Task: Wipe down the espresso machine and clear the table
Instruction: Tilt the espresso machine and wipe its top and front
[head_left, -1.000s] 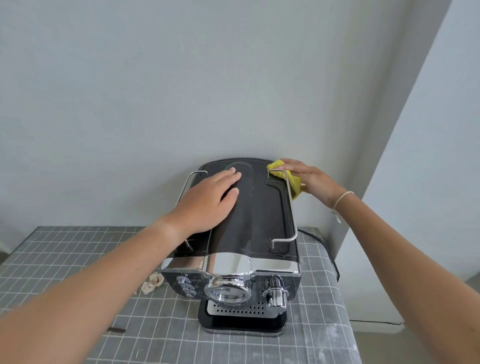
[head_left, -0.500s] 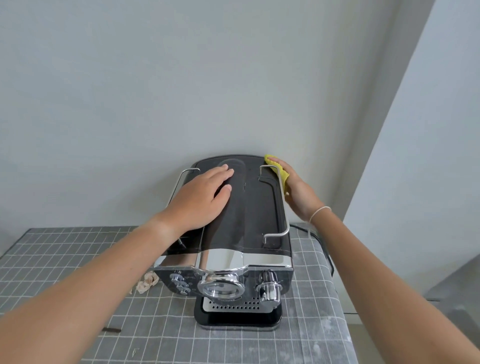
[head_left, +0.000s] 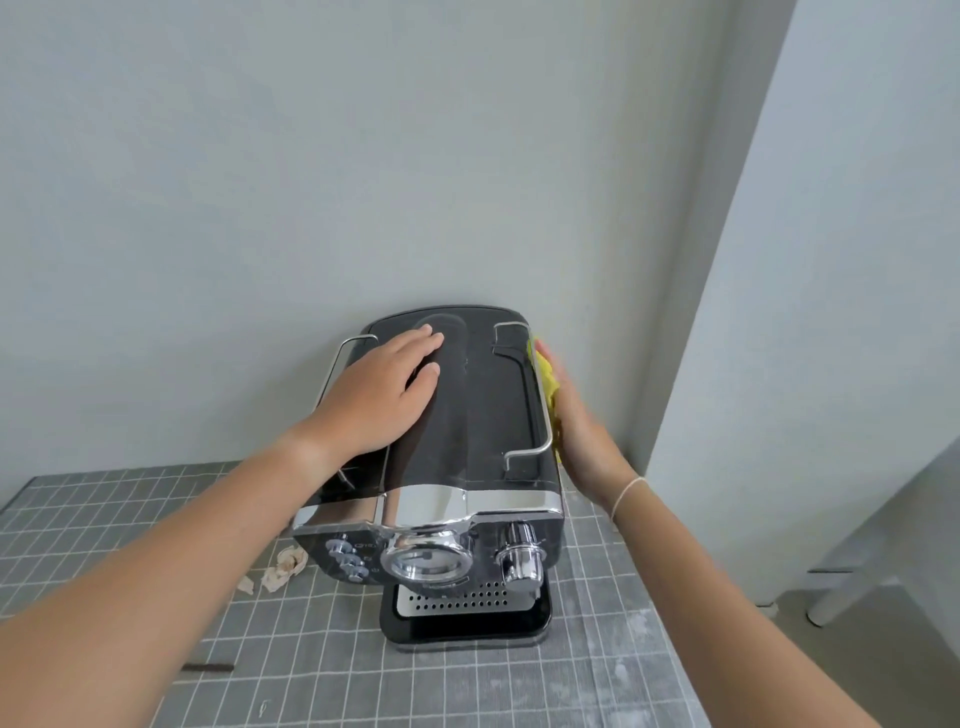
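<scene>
1. Wall: plain, pale, behind the table; a second wall face juts forward at right.
2. Table: grey cloth with a white grid, dusty white patches along the right edge.
3. Machine: black top, chrome front band, standing at the back of the table against the wall. Chrome rails along both top edges. Dial at front right, round gauge at centre, small buttons at left, perforated drip tray below.
4. Left hand: flat, fingers extended, palm down on the machine's top left; grips nothing.
5. Right hand: flat against the machine's right side, pressing the cloth to it; fingers straight, not curled round it. Thin white band at the wrist.
6. Cloth: yellow, mostly hidden between right palm and the machine's side.
7. Scraps: crumpled, pale, on the table just left of the machine's front.
8. Dark sliver: lying flat near the left forearm.
</scene>
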